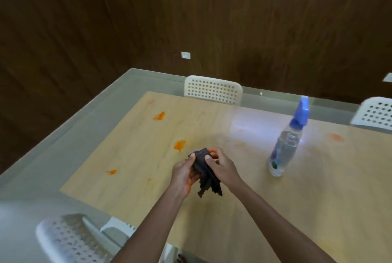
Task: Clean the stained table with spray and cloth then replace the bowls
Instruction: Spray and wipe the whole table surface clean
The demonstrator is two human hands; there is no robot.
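Observation:
A dark cloth [204, 165] hangs above the middle of the light wooden table [265, 199], held between both hands. My left hand [184, 172] grips its left side and my right hand [222, 166] pinches its upper right part. Orange stains mark the tabletop: one near the far left corner [159, 116], one just beyond the hands [179, 145], one at the left edge [112, 171] and a fainter one at the right [335, 137]. A clear spray bottle with a blue trigger head [287, 141] stands upright to the right of my hands. No bowls are in view.
White perforated chairs stand around the table: one at the far side [213, 89], one at the far right [375, 114] and one at the near left [70, 239]. Grey floor lies to the left, and a dark wood-panelled wall rises behind.

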